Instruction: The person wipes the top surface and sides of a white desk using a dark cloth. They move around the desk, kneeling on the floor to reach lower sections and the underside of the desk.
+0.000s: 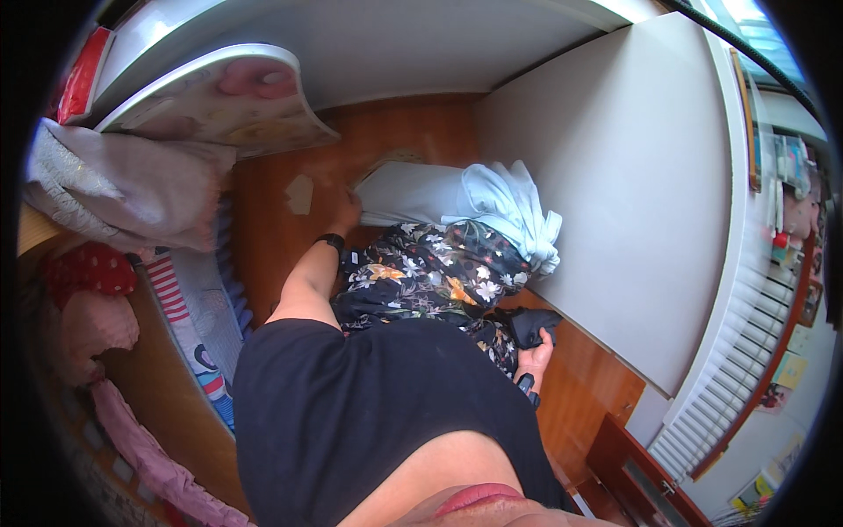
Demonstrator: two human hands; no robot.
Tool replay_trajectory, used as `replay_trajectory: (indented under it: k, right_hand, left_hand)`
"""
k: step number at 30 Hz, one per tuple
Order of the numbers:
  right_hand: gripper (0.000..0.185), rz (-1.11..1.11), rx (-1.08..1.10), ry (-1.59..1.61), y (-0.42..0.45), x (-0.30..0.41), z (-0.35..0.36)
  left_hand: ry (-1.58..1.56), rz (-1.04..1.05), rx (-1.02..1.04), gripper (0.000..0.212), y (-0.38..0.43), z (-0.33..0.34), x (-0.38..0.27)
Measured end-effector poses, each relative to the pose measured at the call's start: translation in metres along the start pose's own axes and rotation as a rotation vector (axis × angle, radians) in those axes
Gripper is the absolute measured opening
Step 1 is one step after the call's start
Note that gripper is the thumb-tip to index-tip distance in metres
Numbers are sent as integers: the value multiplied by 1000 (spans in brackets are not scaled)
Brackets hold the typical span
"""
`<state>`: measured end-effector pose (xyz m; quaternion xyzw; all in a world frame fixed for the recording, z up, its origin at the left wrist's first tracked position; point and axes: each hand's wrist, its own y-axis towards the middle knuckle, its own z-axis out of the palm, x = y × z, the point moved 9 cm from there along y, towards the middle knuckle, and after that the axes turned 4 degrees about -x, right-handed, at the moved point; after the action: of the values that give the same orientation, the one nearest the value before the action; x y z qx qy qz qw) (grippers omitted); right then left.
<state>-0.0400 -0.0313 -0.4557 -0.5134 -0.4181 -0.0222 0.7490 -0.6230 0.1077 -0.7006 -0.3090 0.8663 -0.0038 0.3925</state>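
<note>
My left hand, with a dark watch on the wrist, is at the left end of a light blue cloth and appears to grip its edge; shadow blurs the fingers. The cloth stretches to the right and ends in a bunched, knotted part. Black fabric with white and orange flowers lies between the cloth and my black top; whether I wear it is unclear. My right hand, low on the right, holds a black fabric item. Some of its fingers are hidden beneath.
A white panel rises close on the right, with a radiator beyond. To the left are a curved bed-end board, a draped beige cloth and striped bedding. A pale paper piece lies on the wooden floor.
</note>
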Motion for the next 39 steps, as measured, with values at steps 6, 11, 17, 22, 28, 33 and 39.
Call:
replay_trajectory:
  k: [6, 11, 17, 22, 28, 33, 39]
  right_hand:
    - [36, 2, 25, -5, 8, -11, 0]
    - [35, 27, 50, 20, 8, -9, 7]
    - [35, 26, 24, 23, 6, -12, 3]
    - [42, 17, 31, 34, 3, -9, -2]
    - [41, 5, -28, 48, -3, -9, 0]
    - [36, 29, 32, 29, 5, -6, 16]
    - [38, -6, -5, 26, 4, -5, -11]
  left_hand:
    - [-305, -155, 378, 32, -20, 10, -25]
    - [-145, 47, 270, 35, 0, 9, -42]
    - [438, 62, 269, 28, 18, -55, -130]
    - [334, -58, 198, 27, 42, -41, -103]
    - [257, -130, 585, 25, 77, 71, -8]
    - [381, 24, 614, 26, 76, 105, 42]
    - [-153, -623, 281, 30, 17, 40, -31]
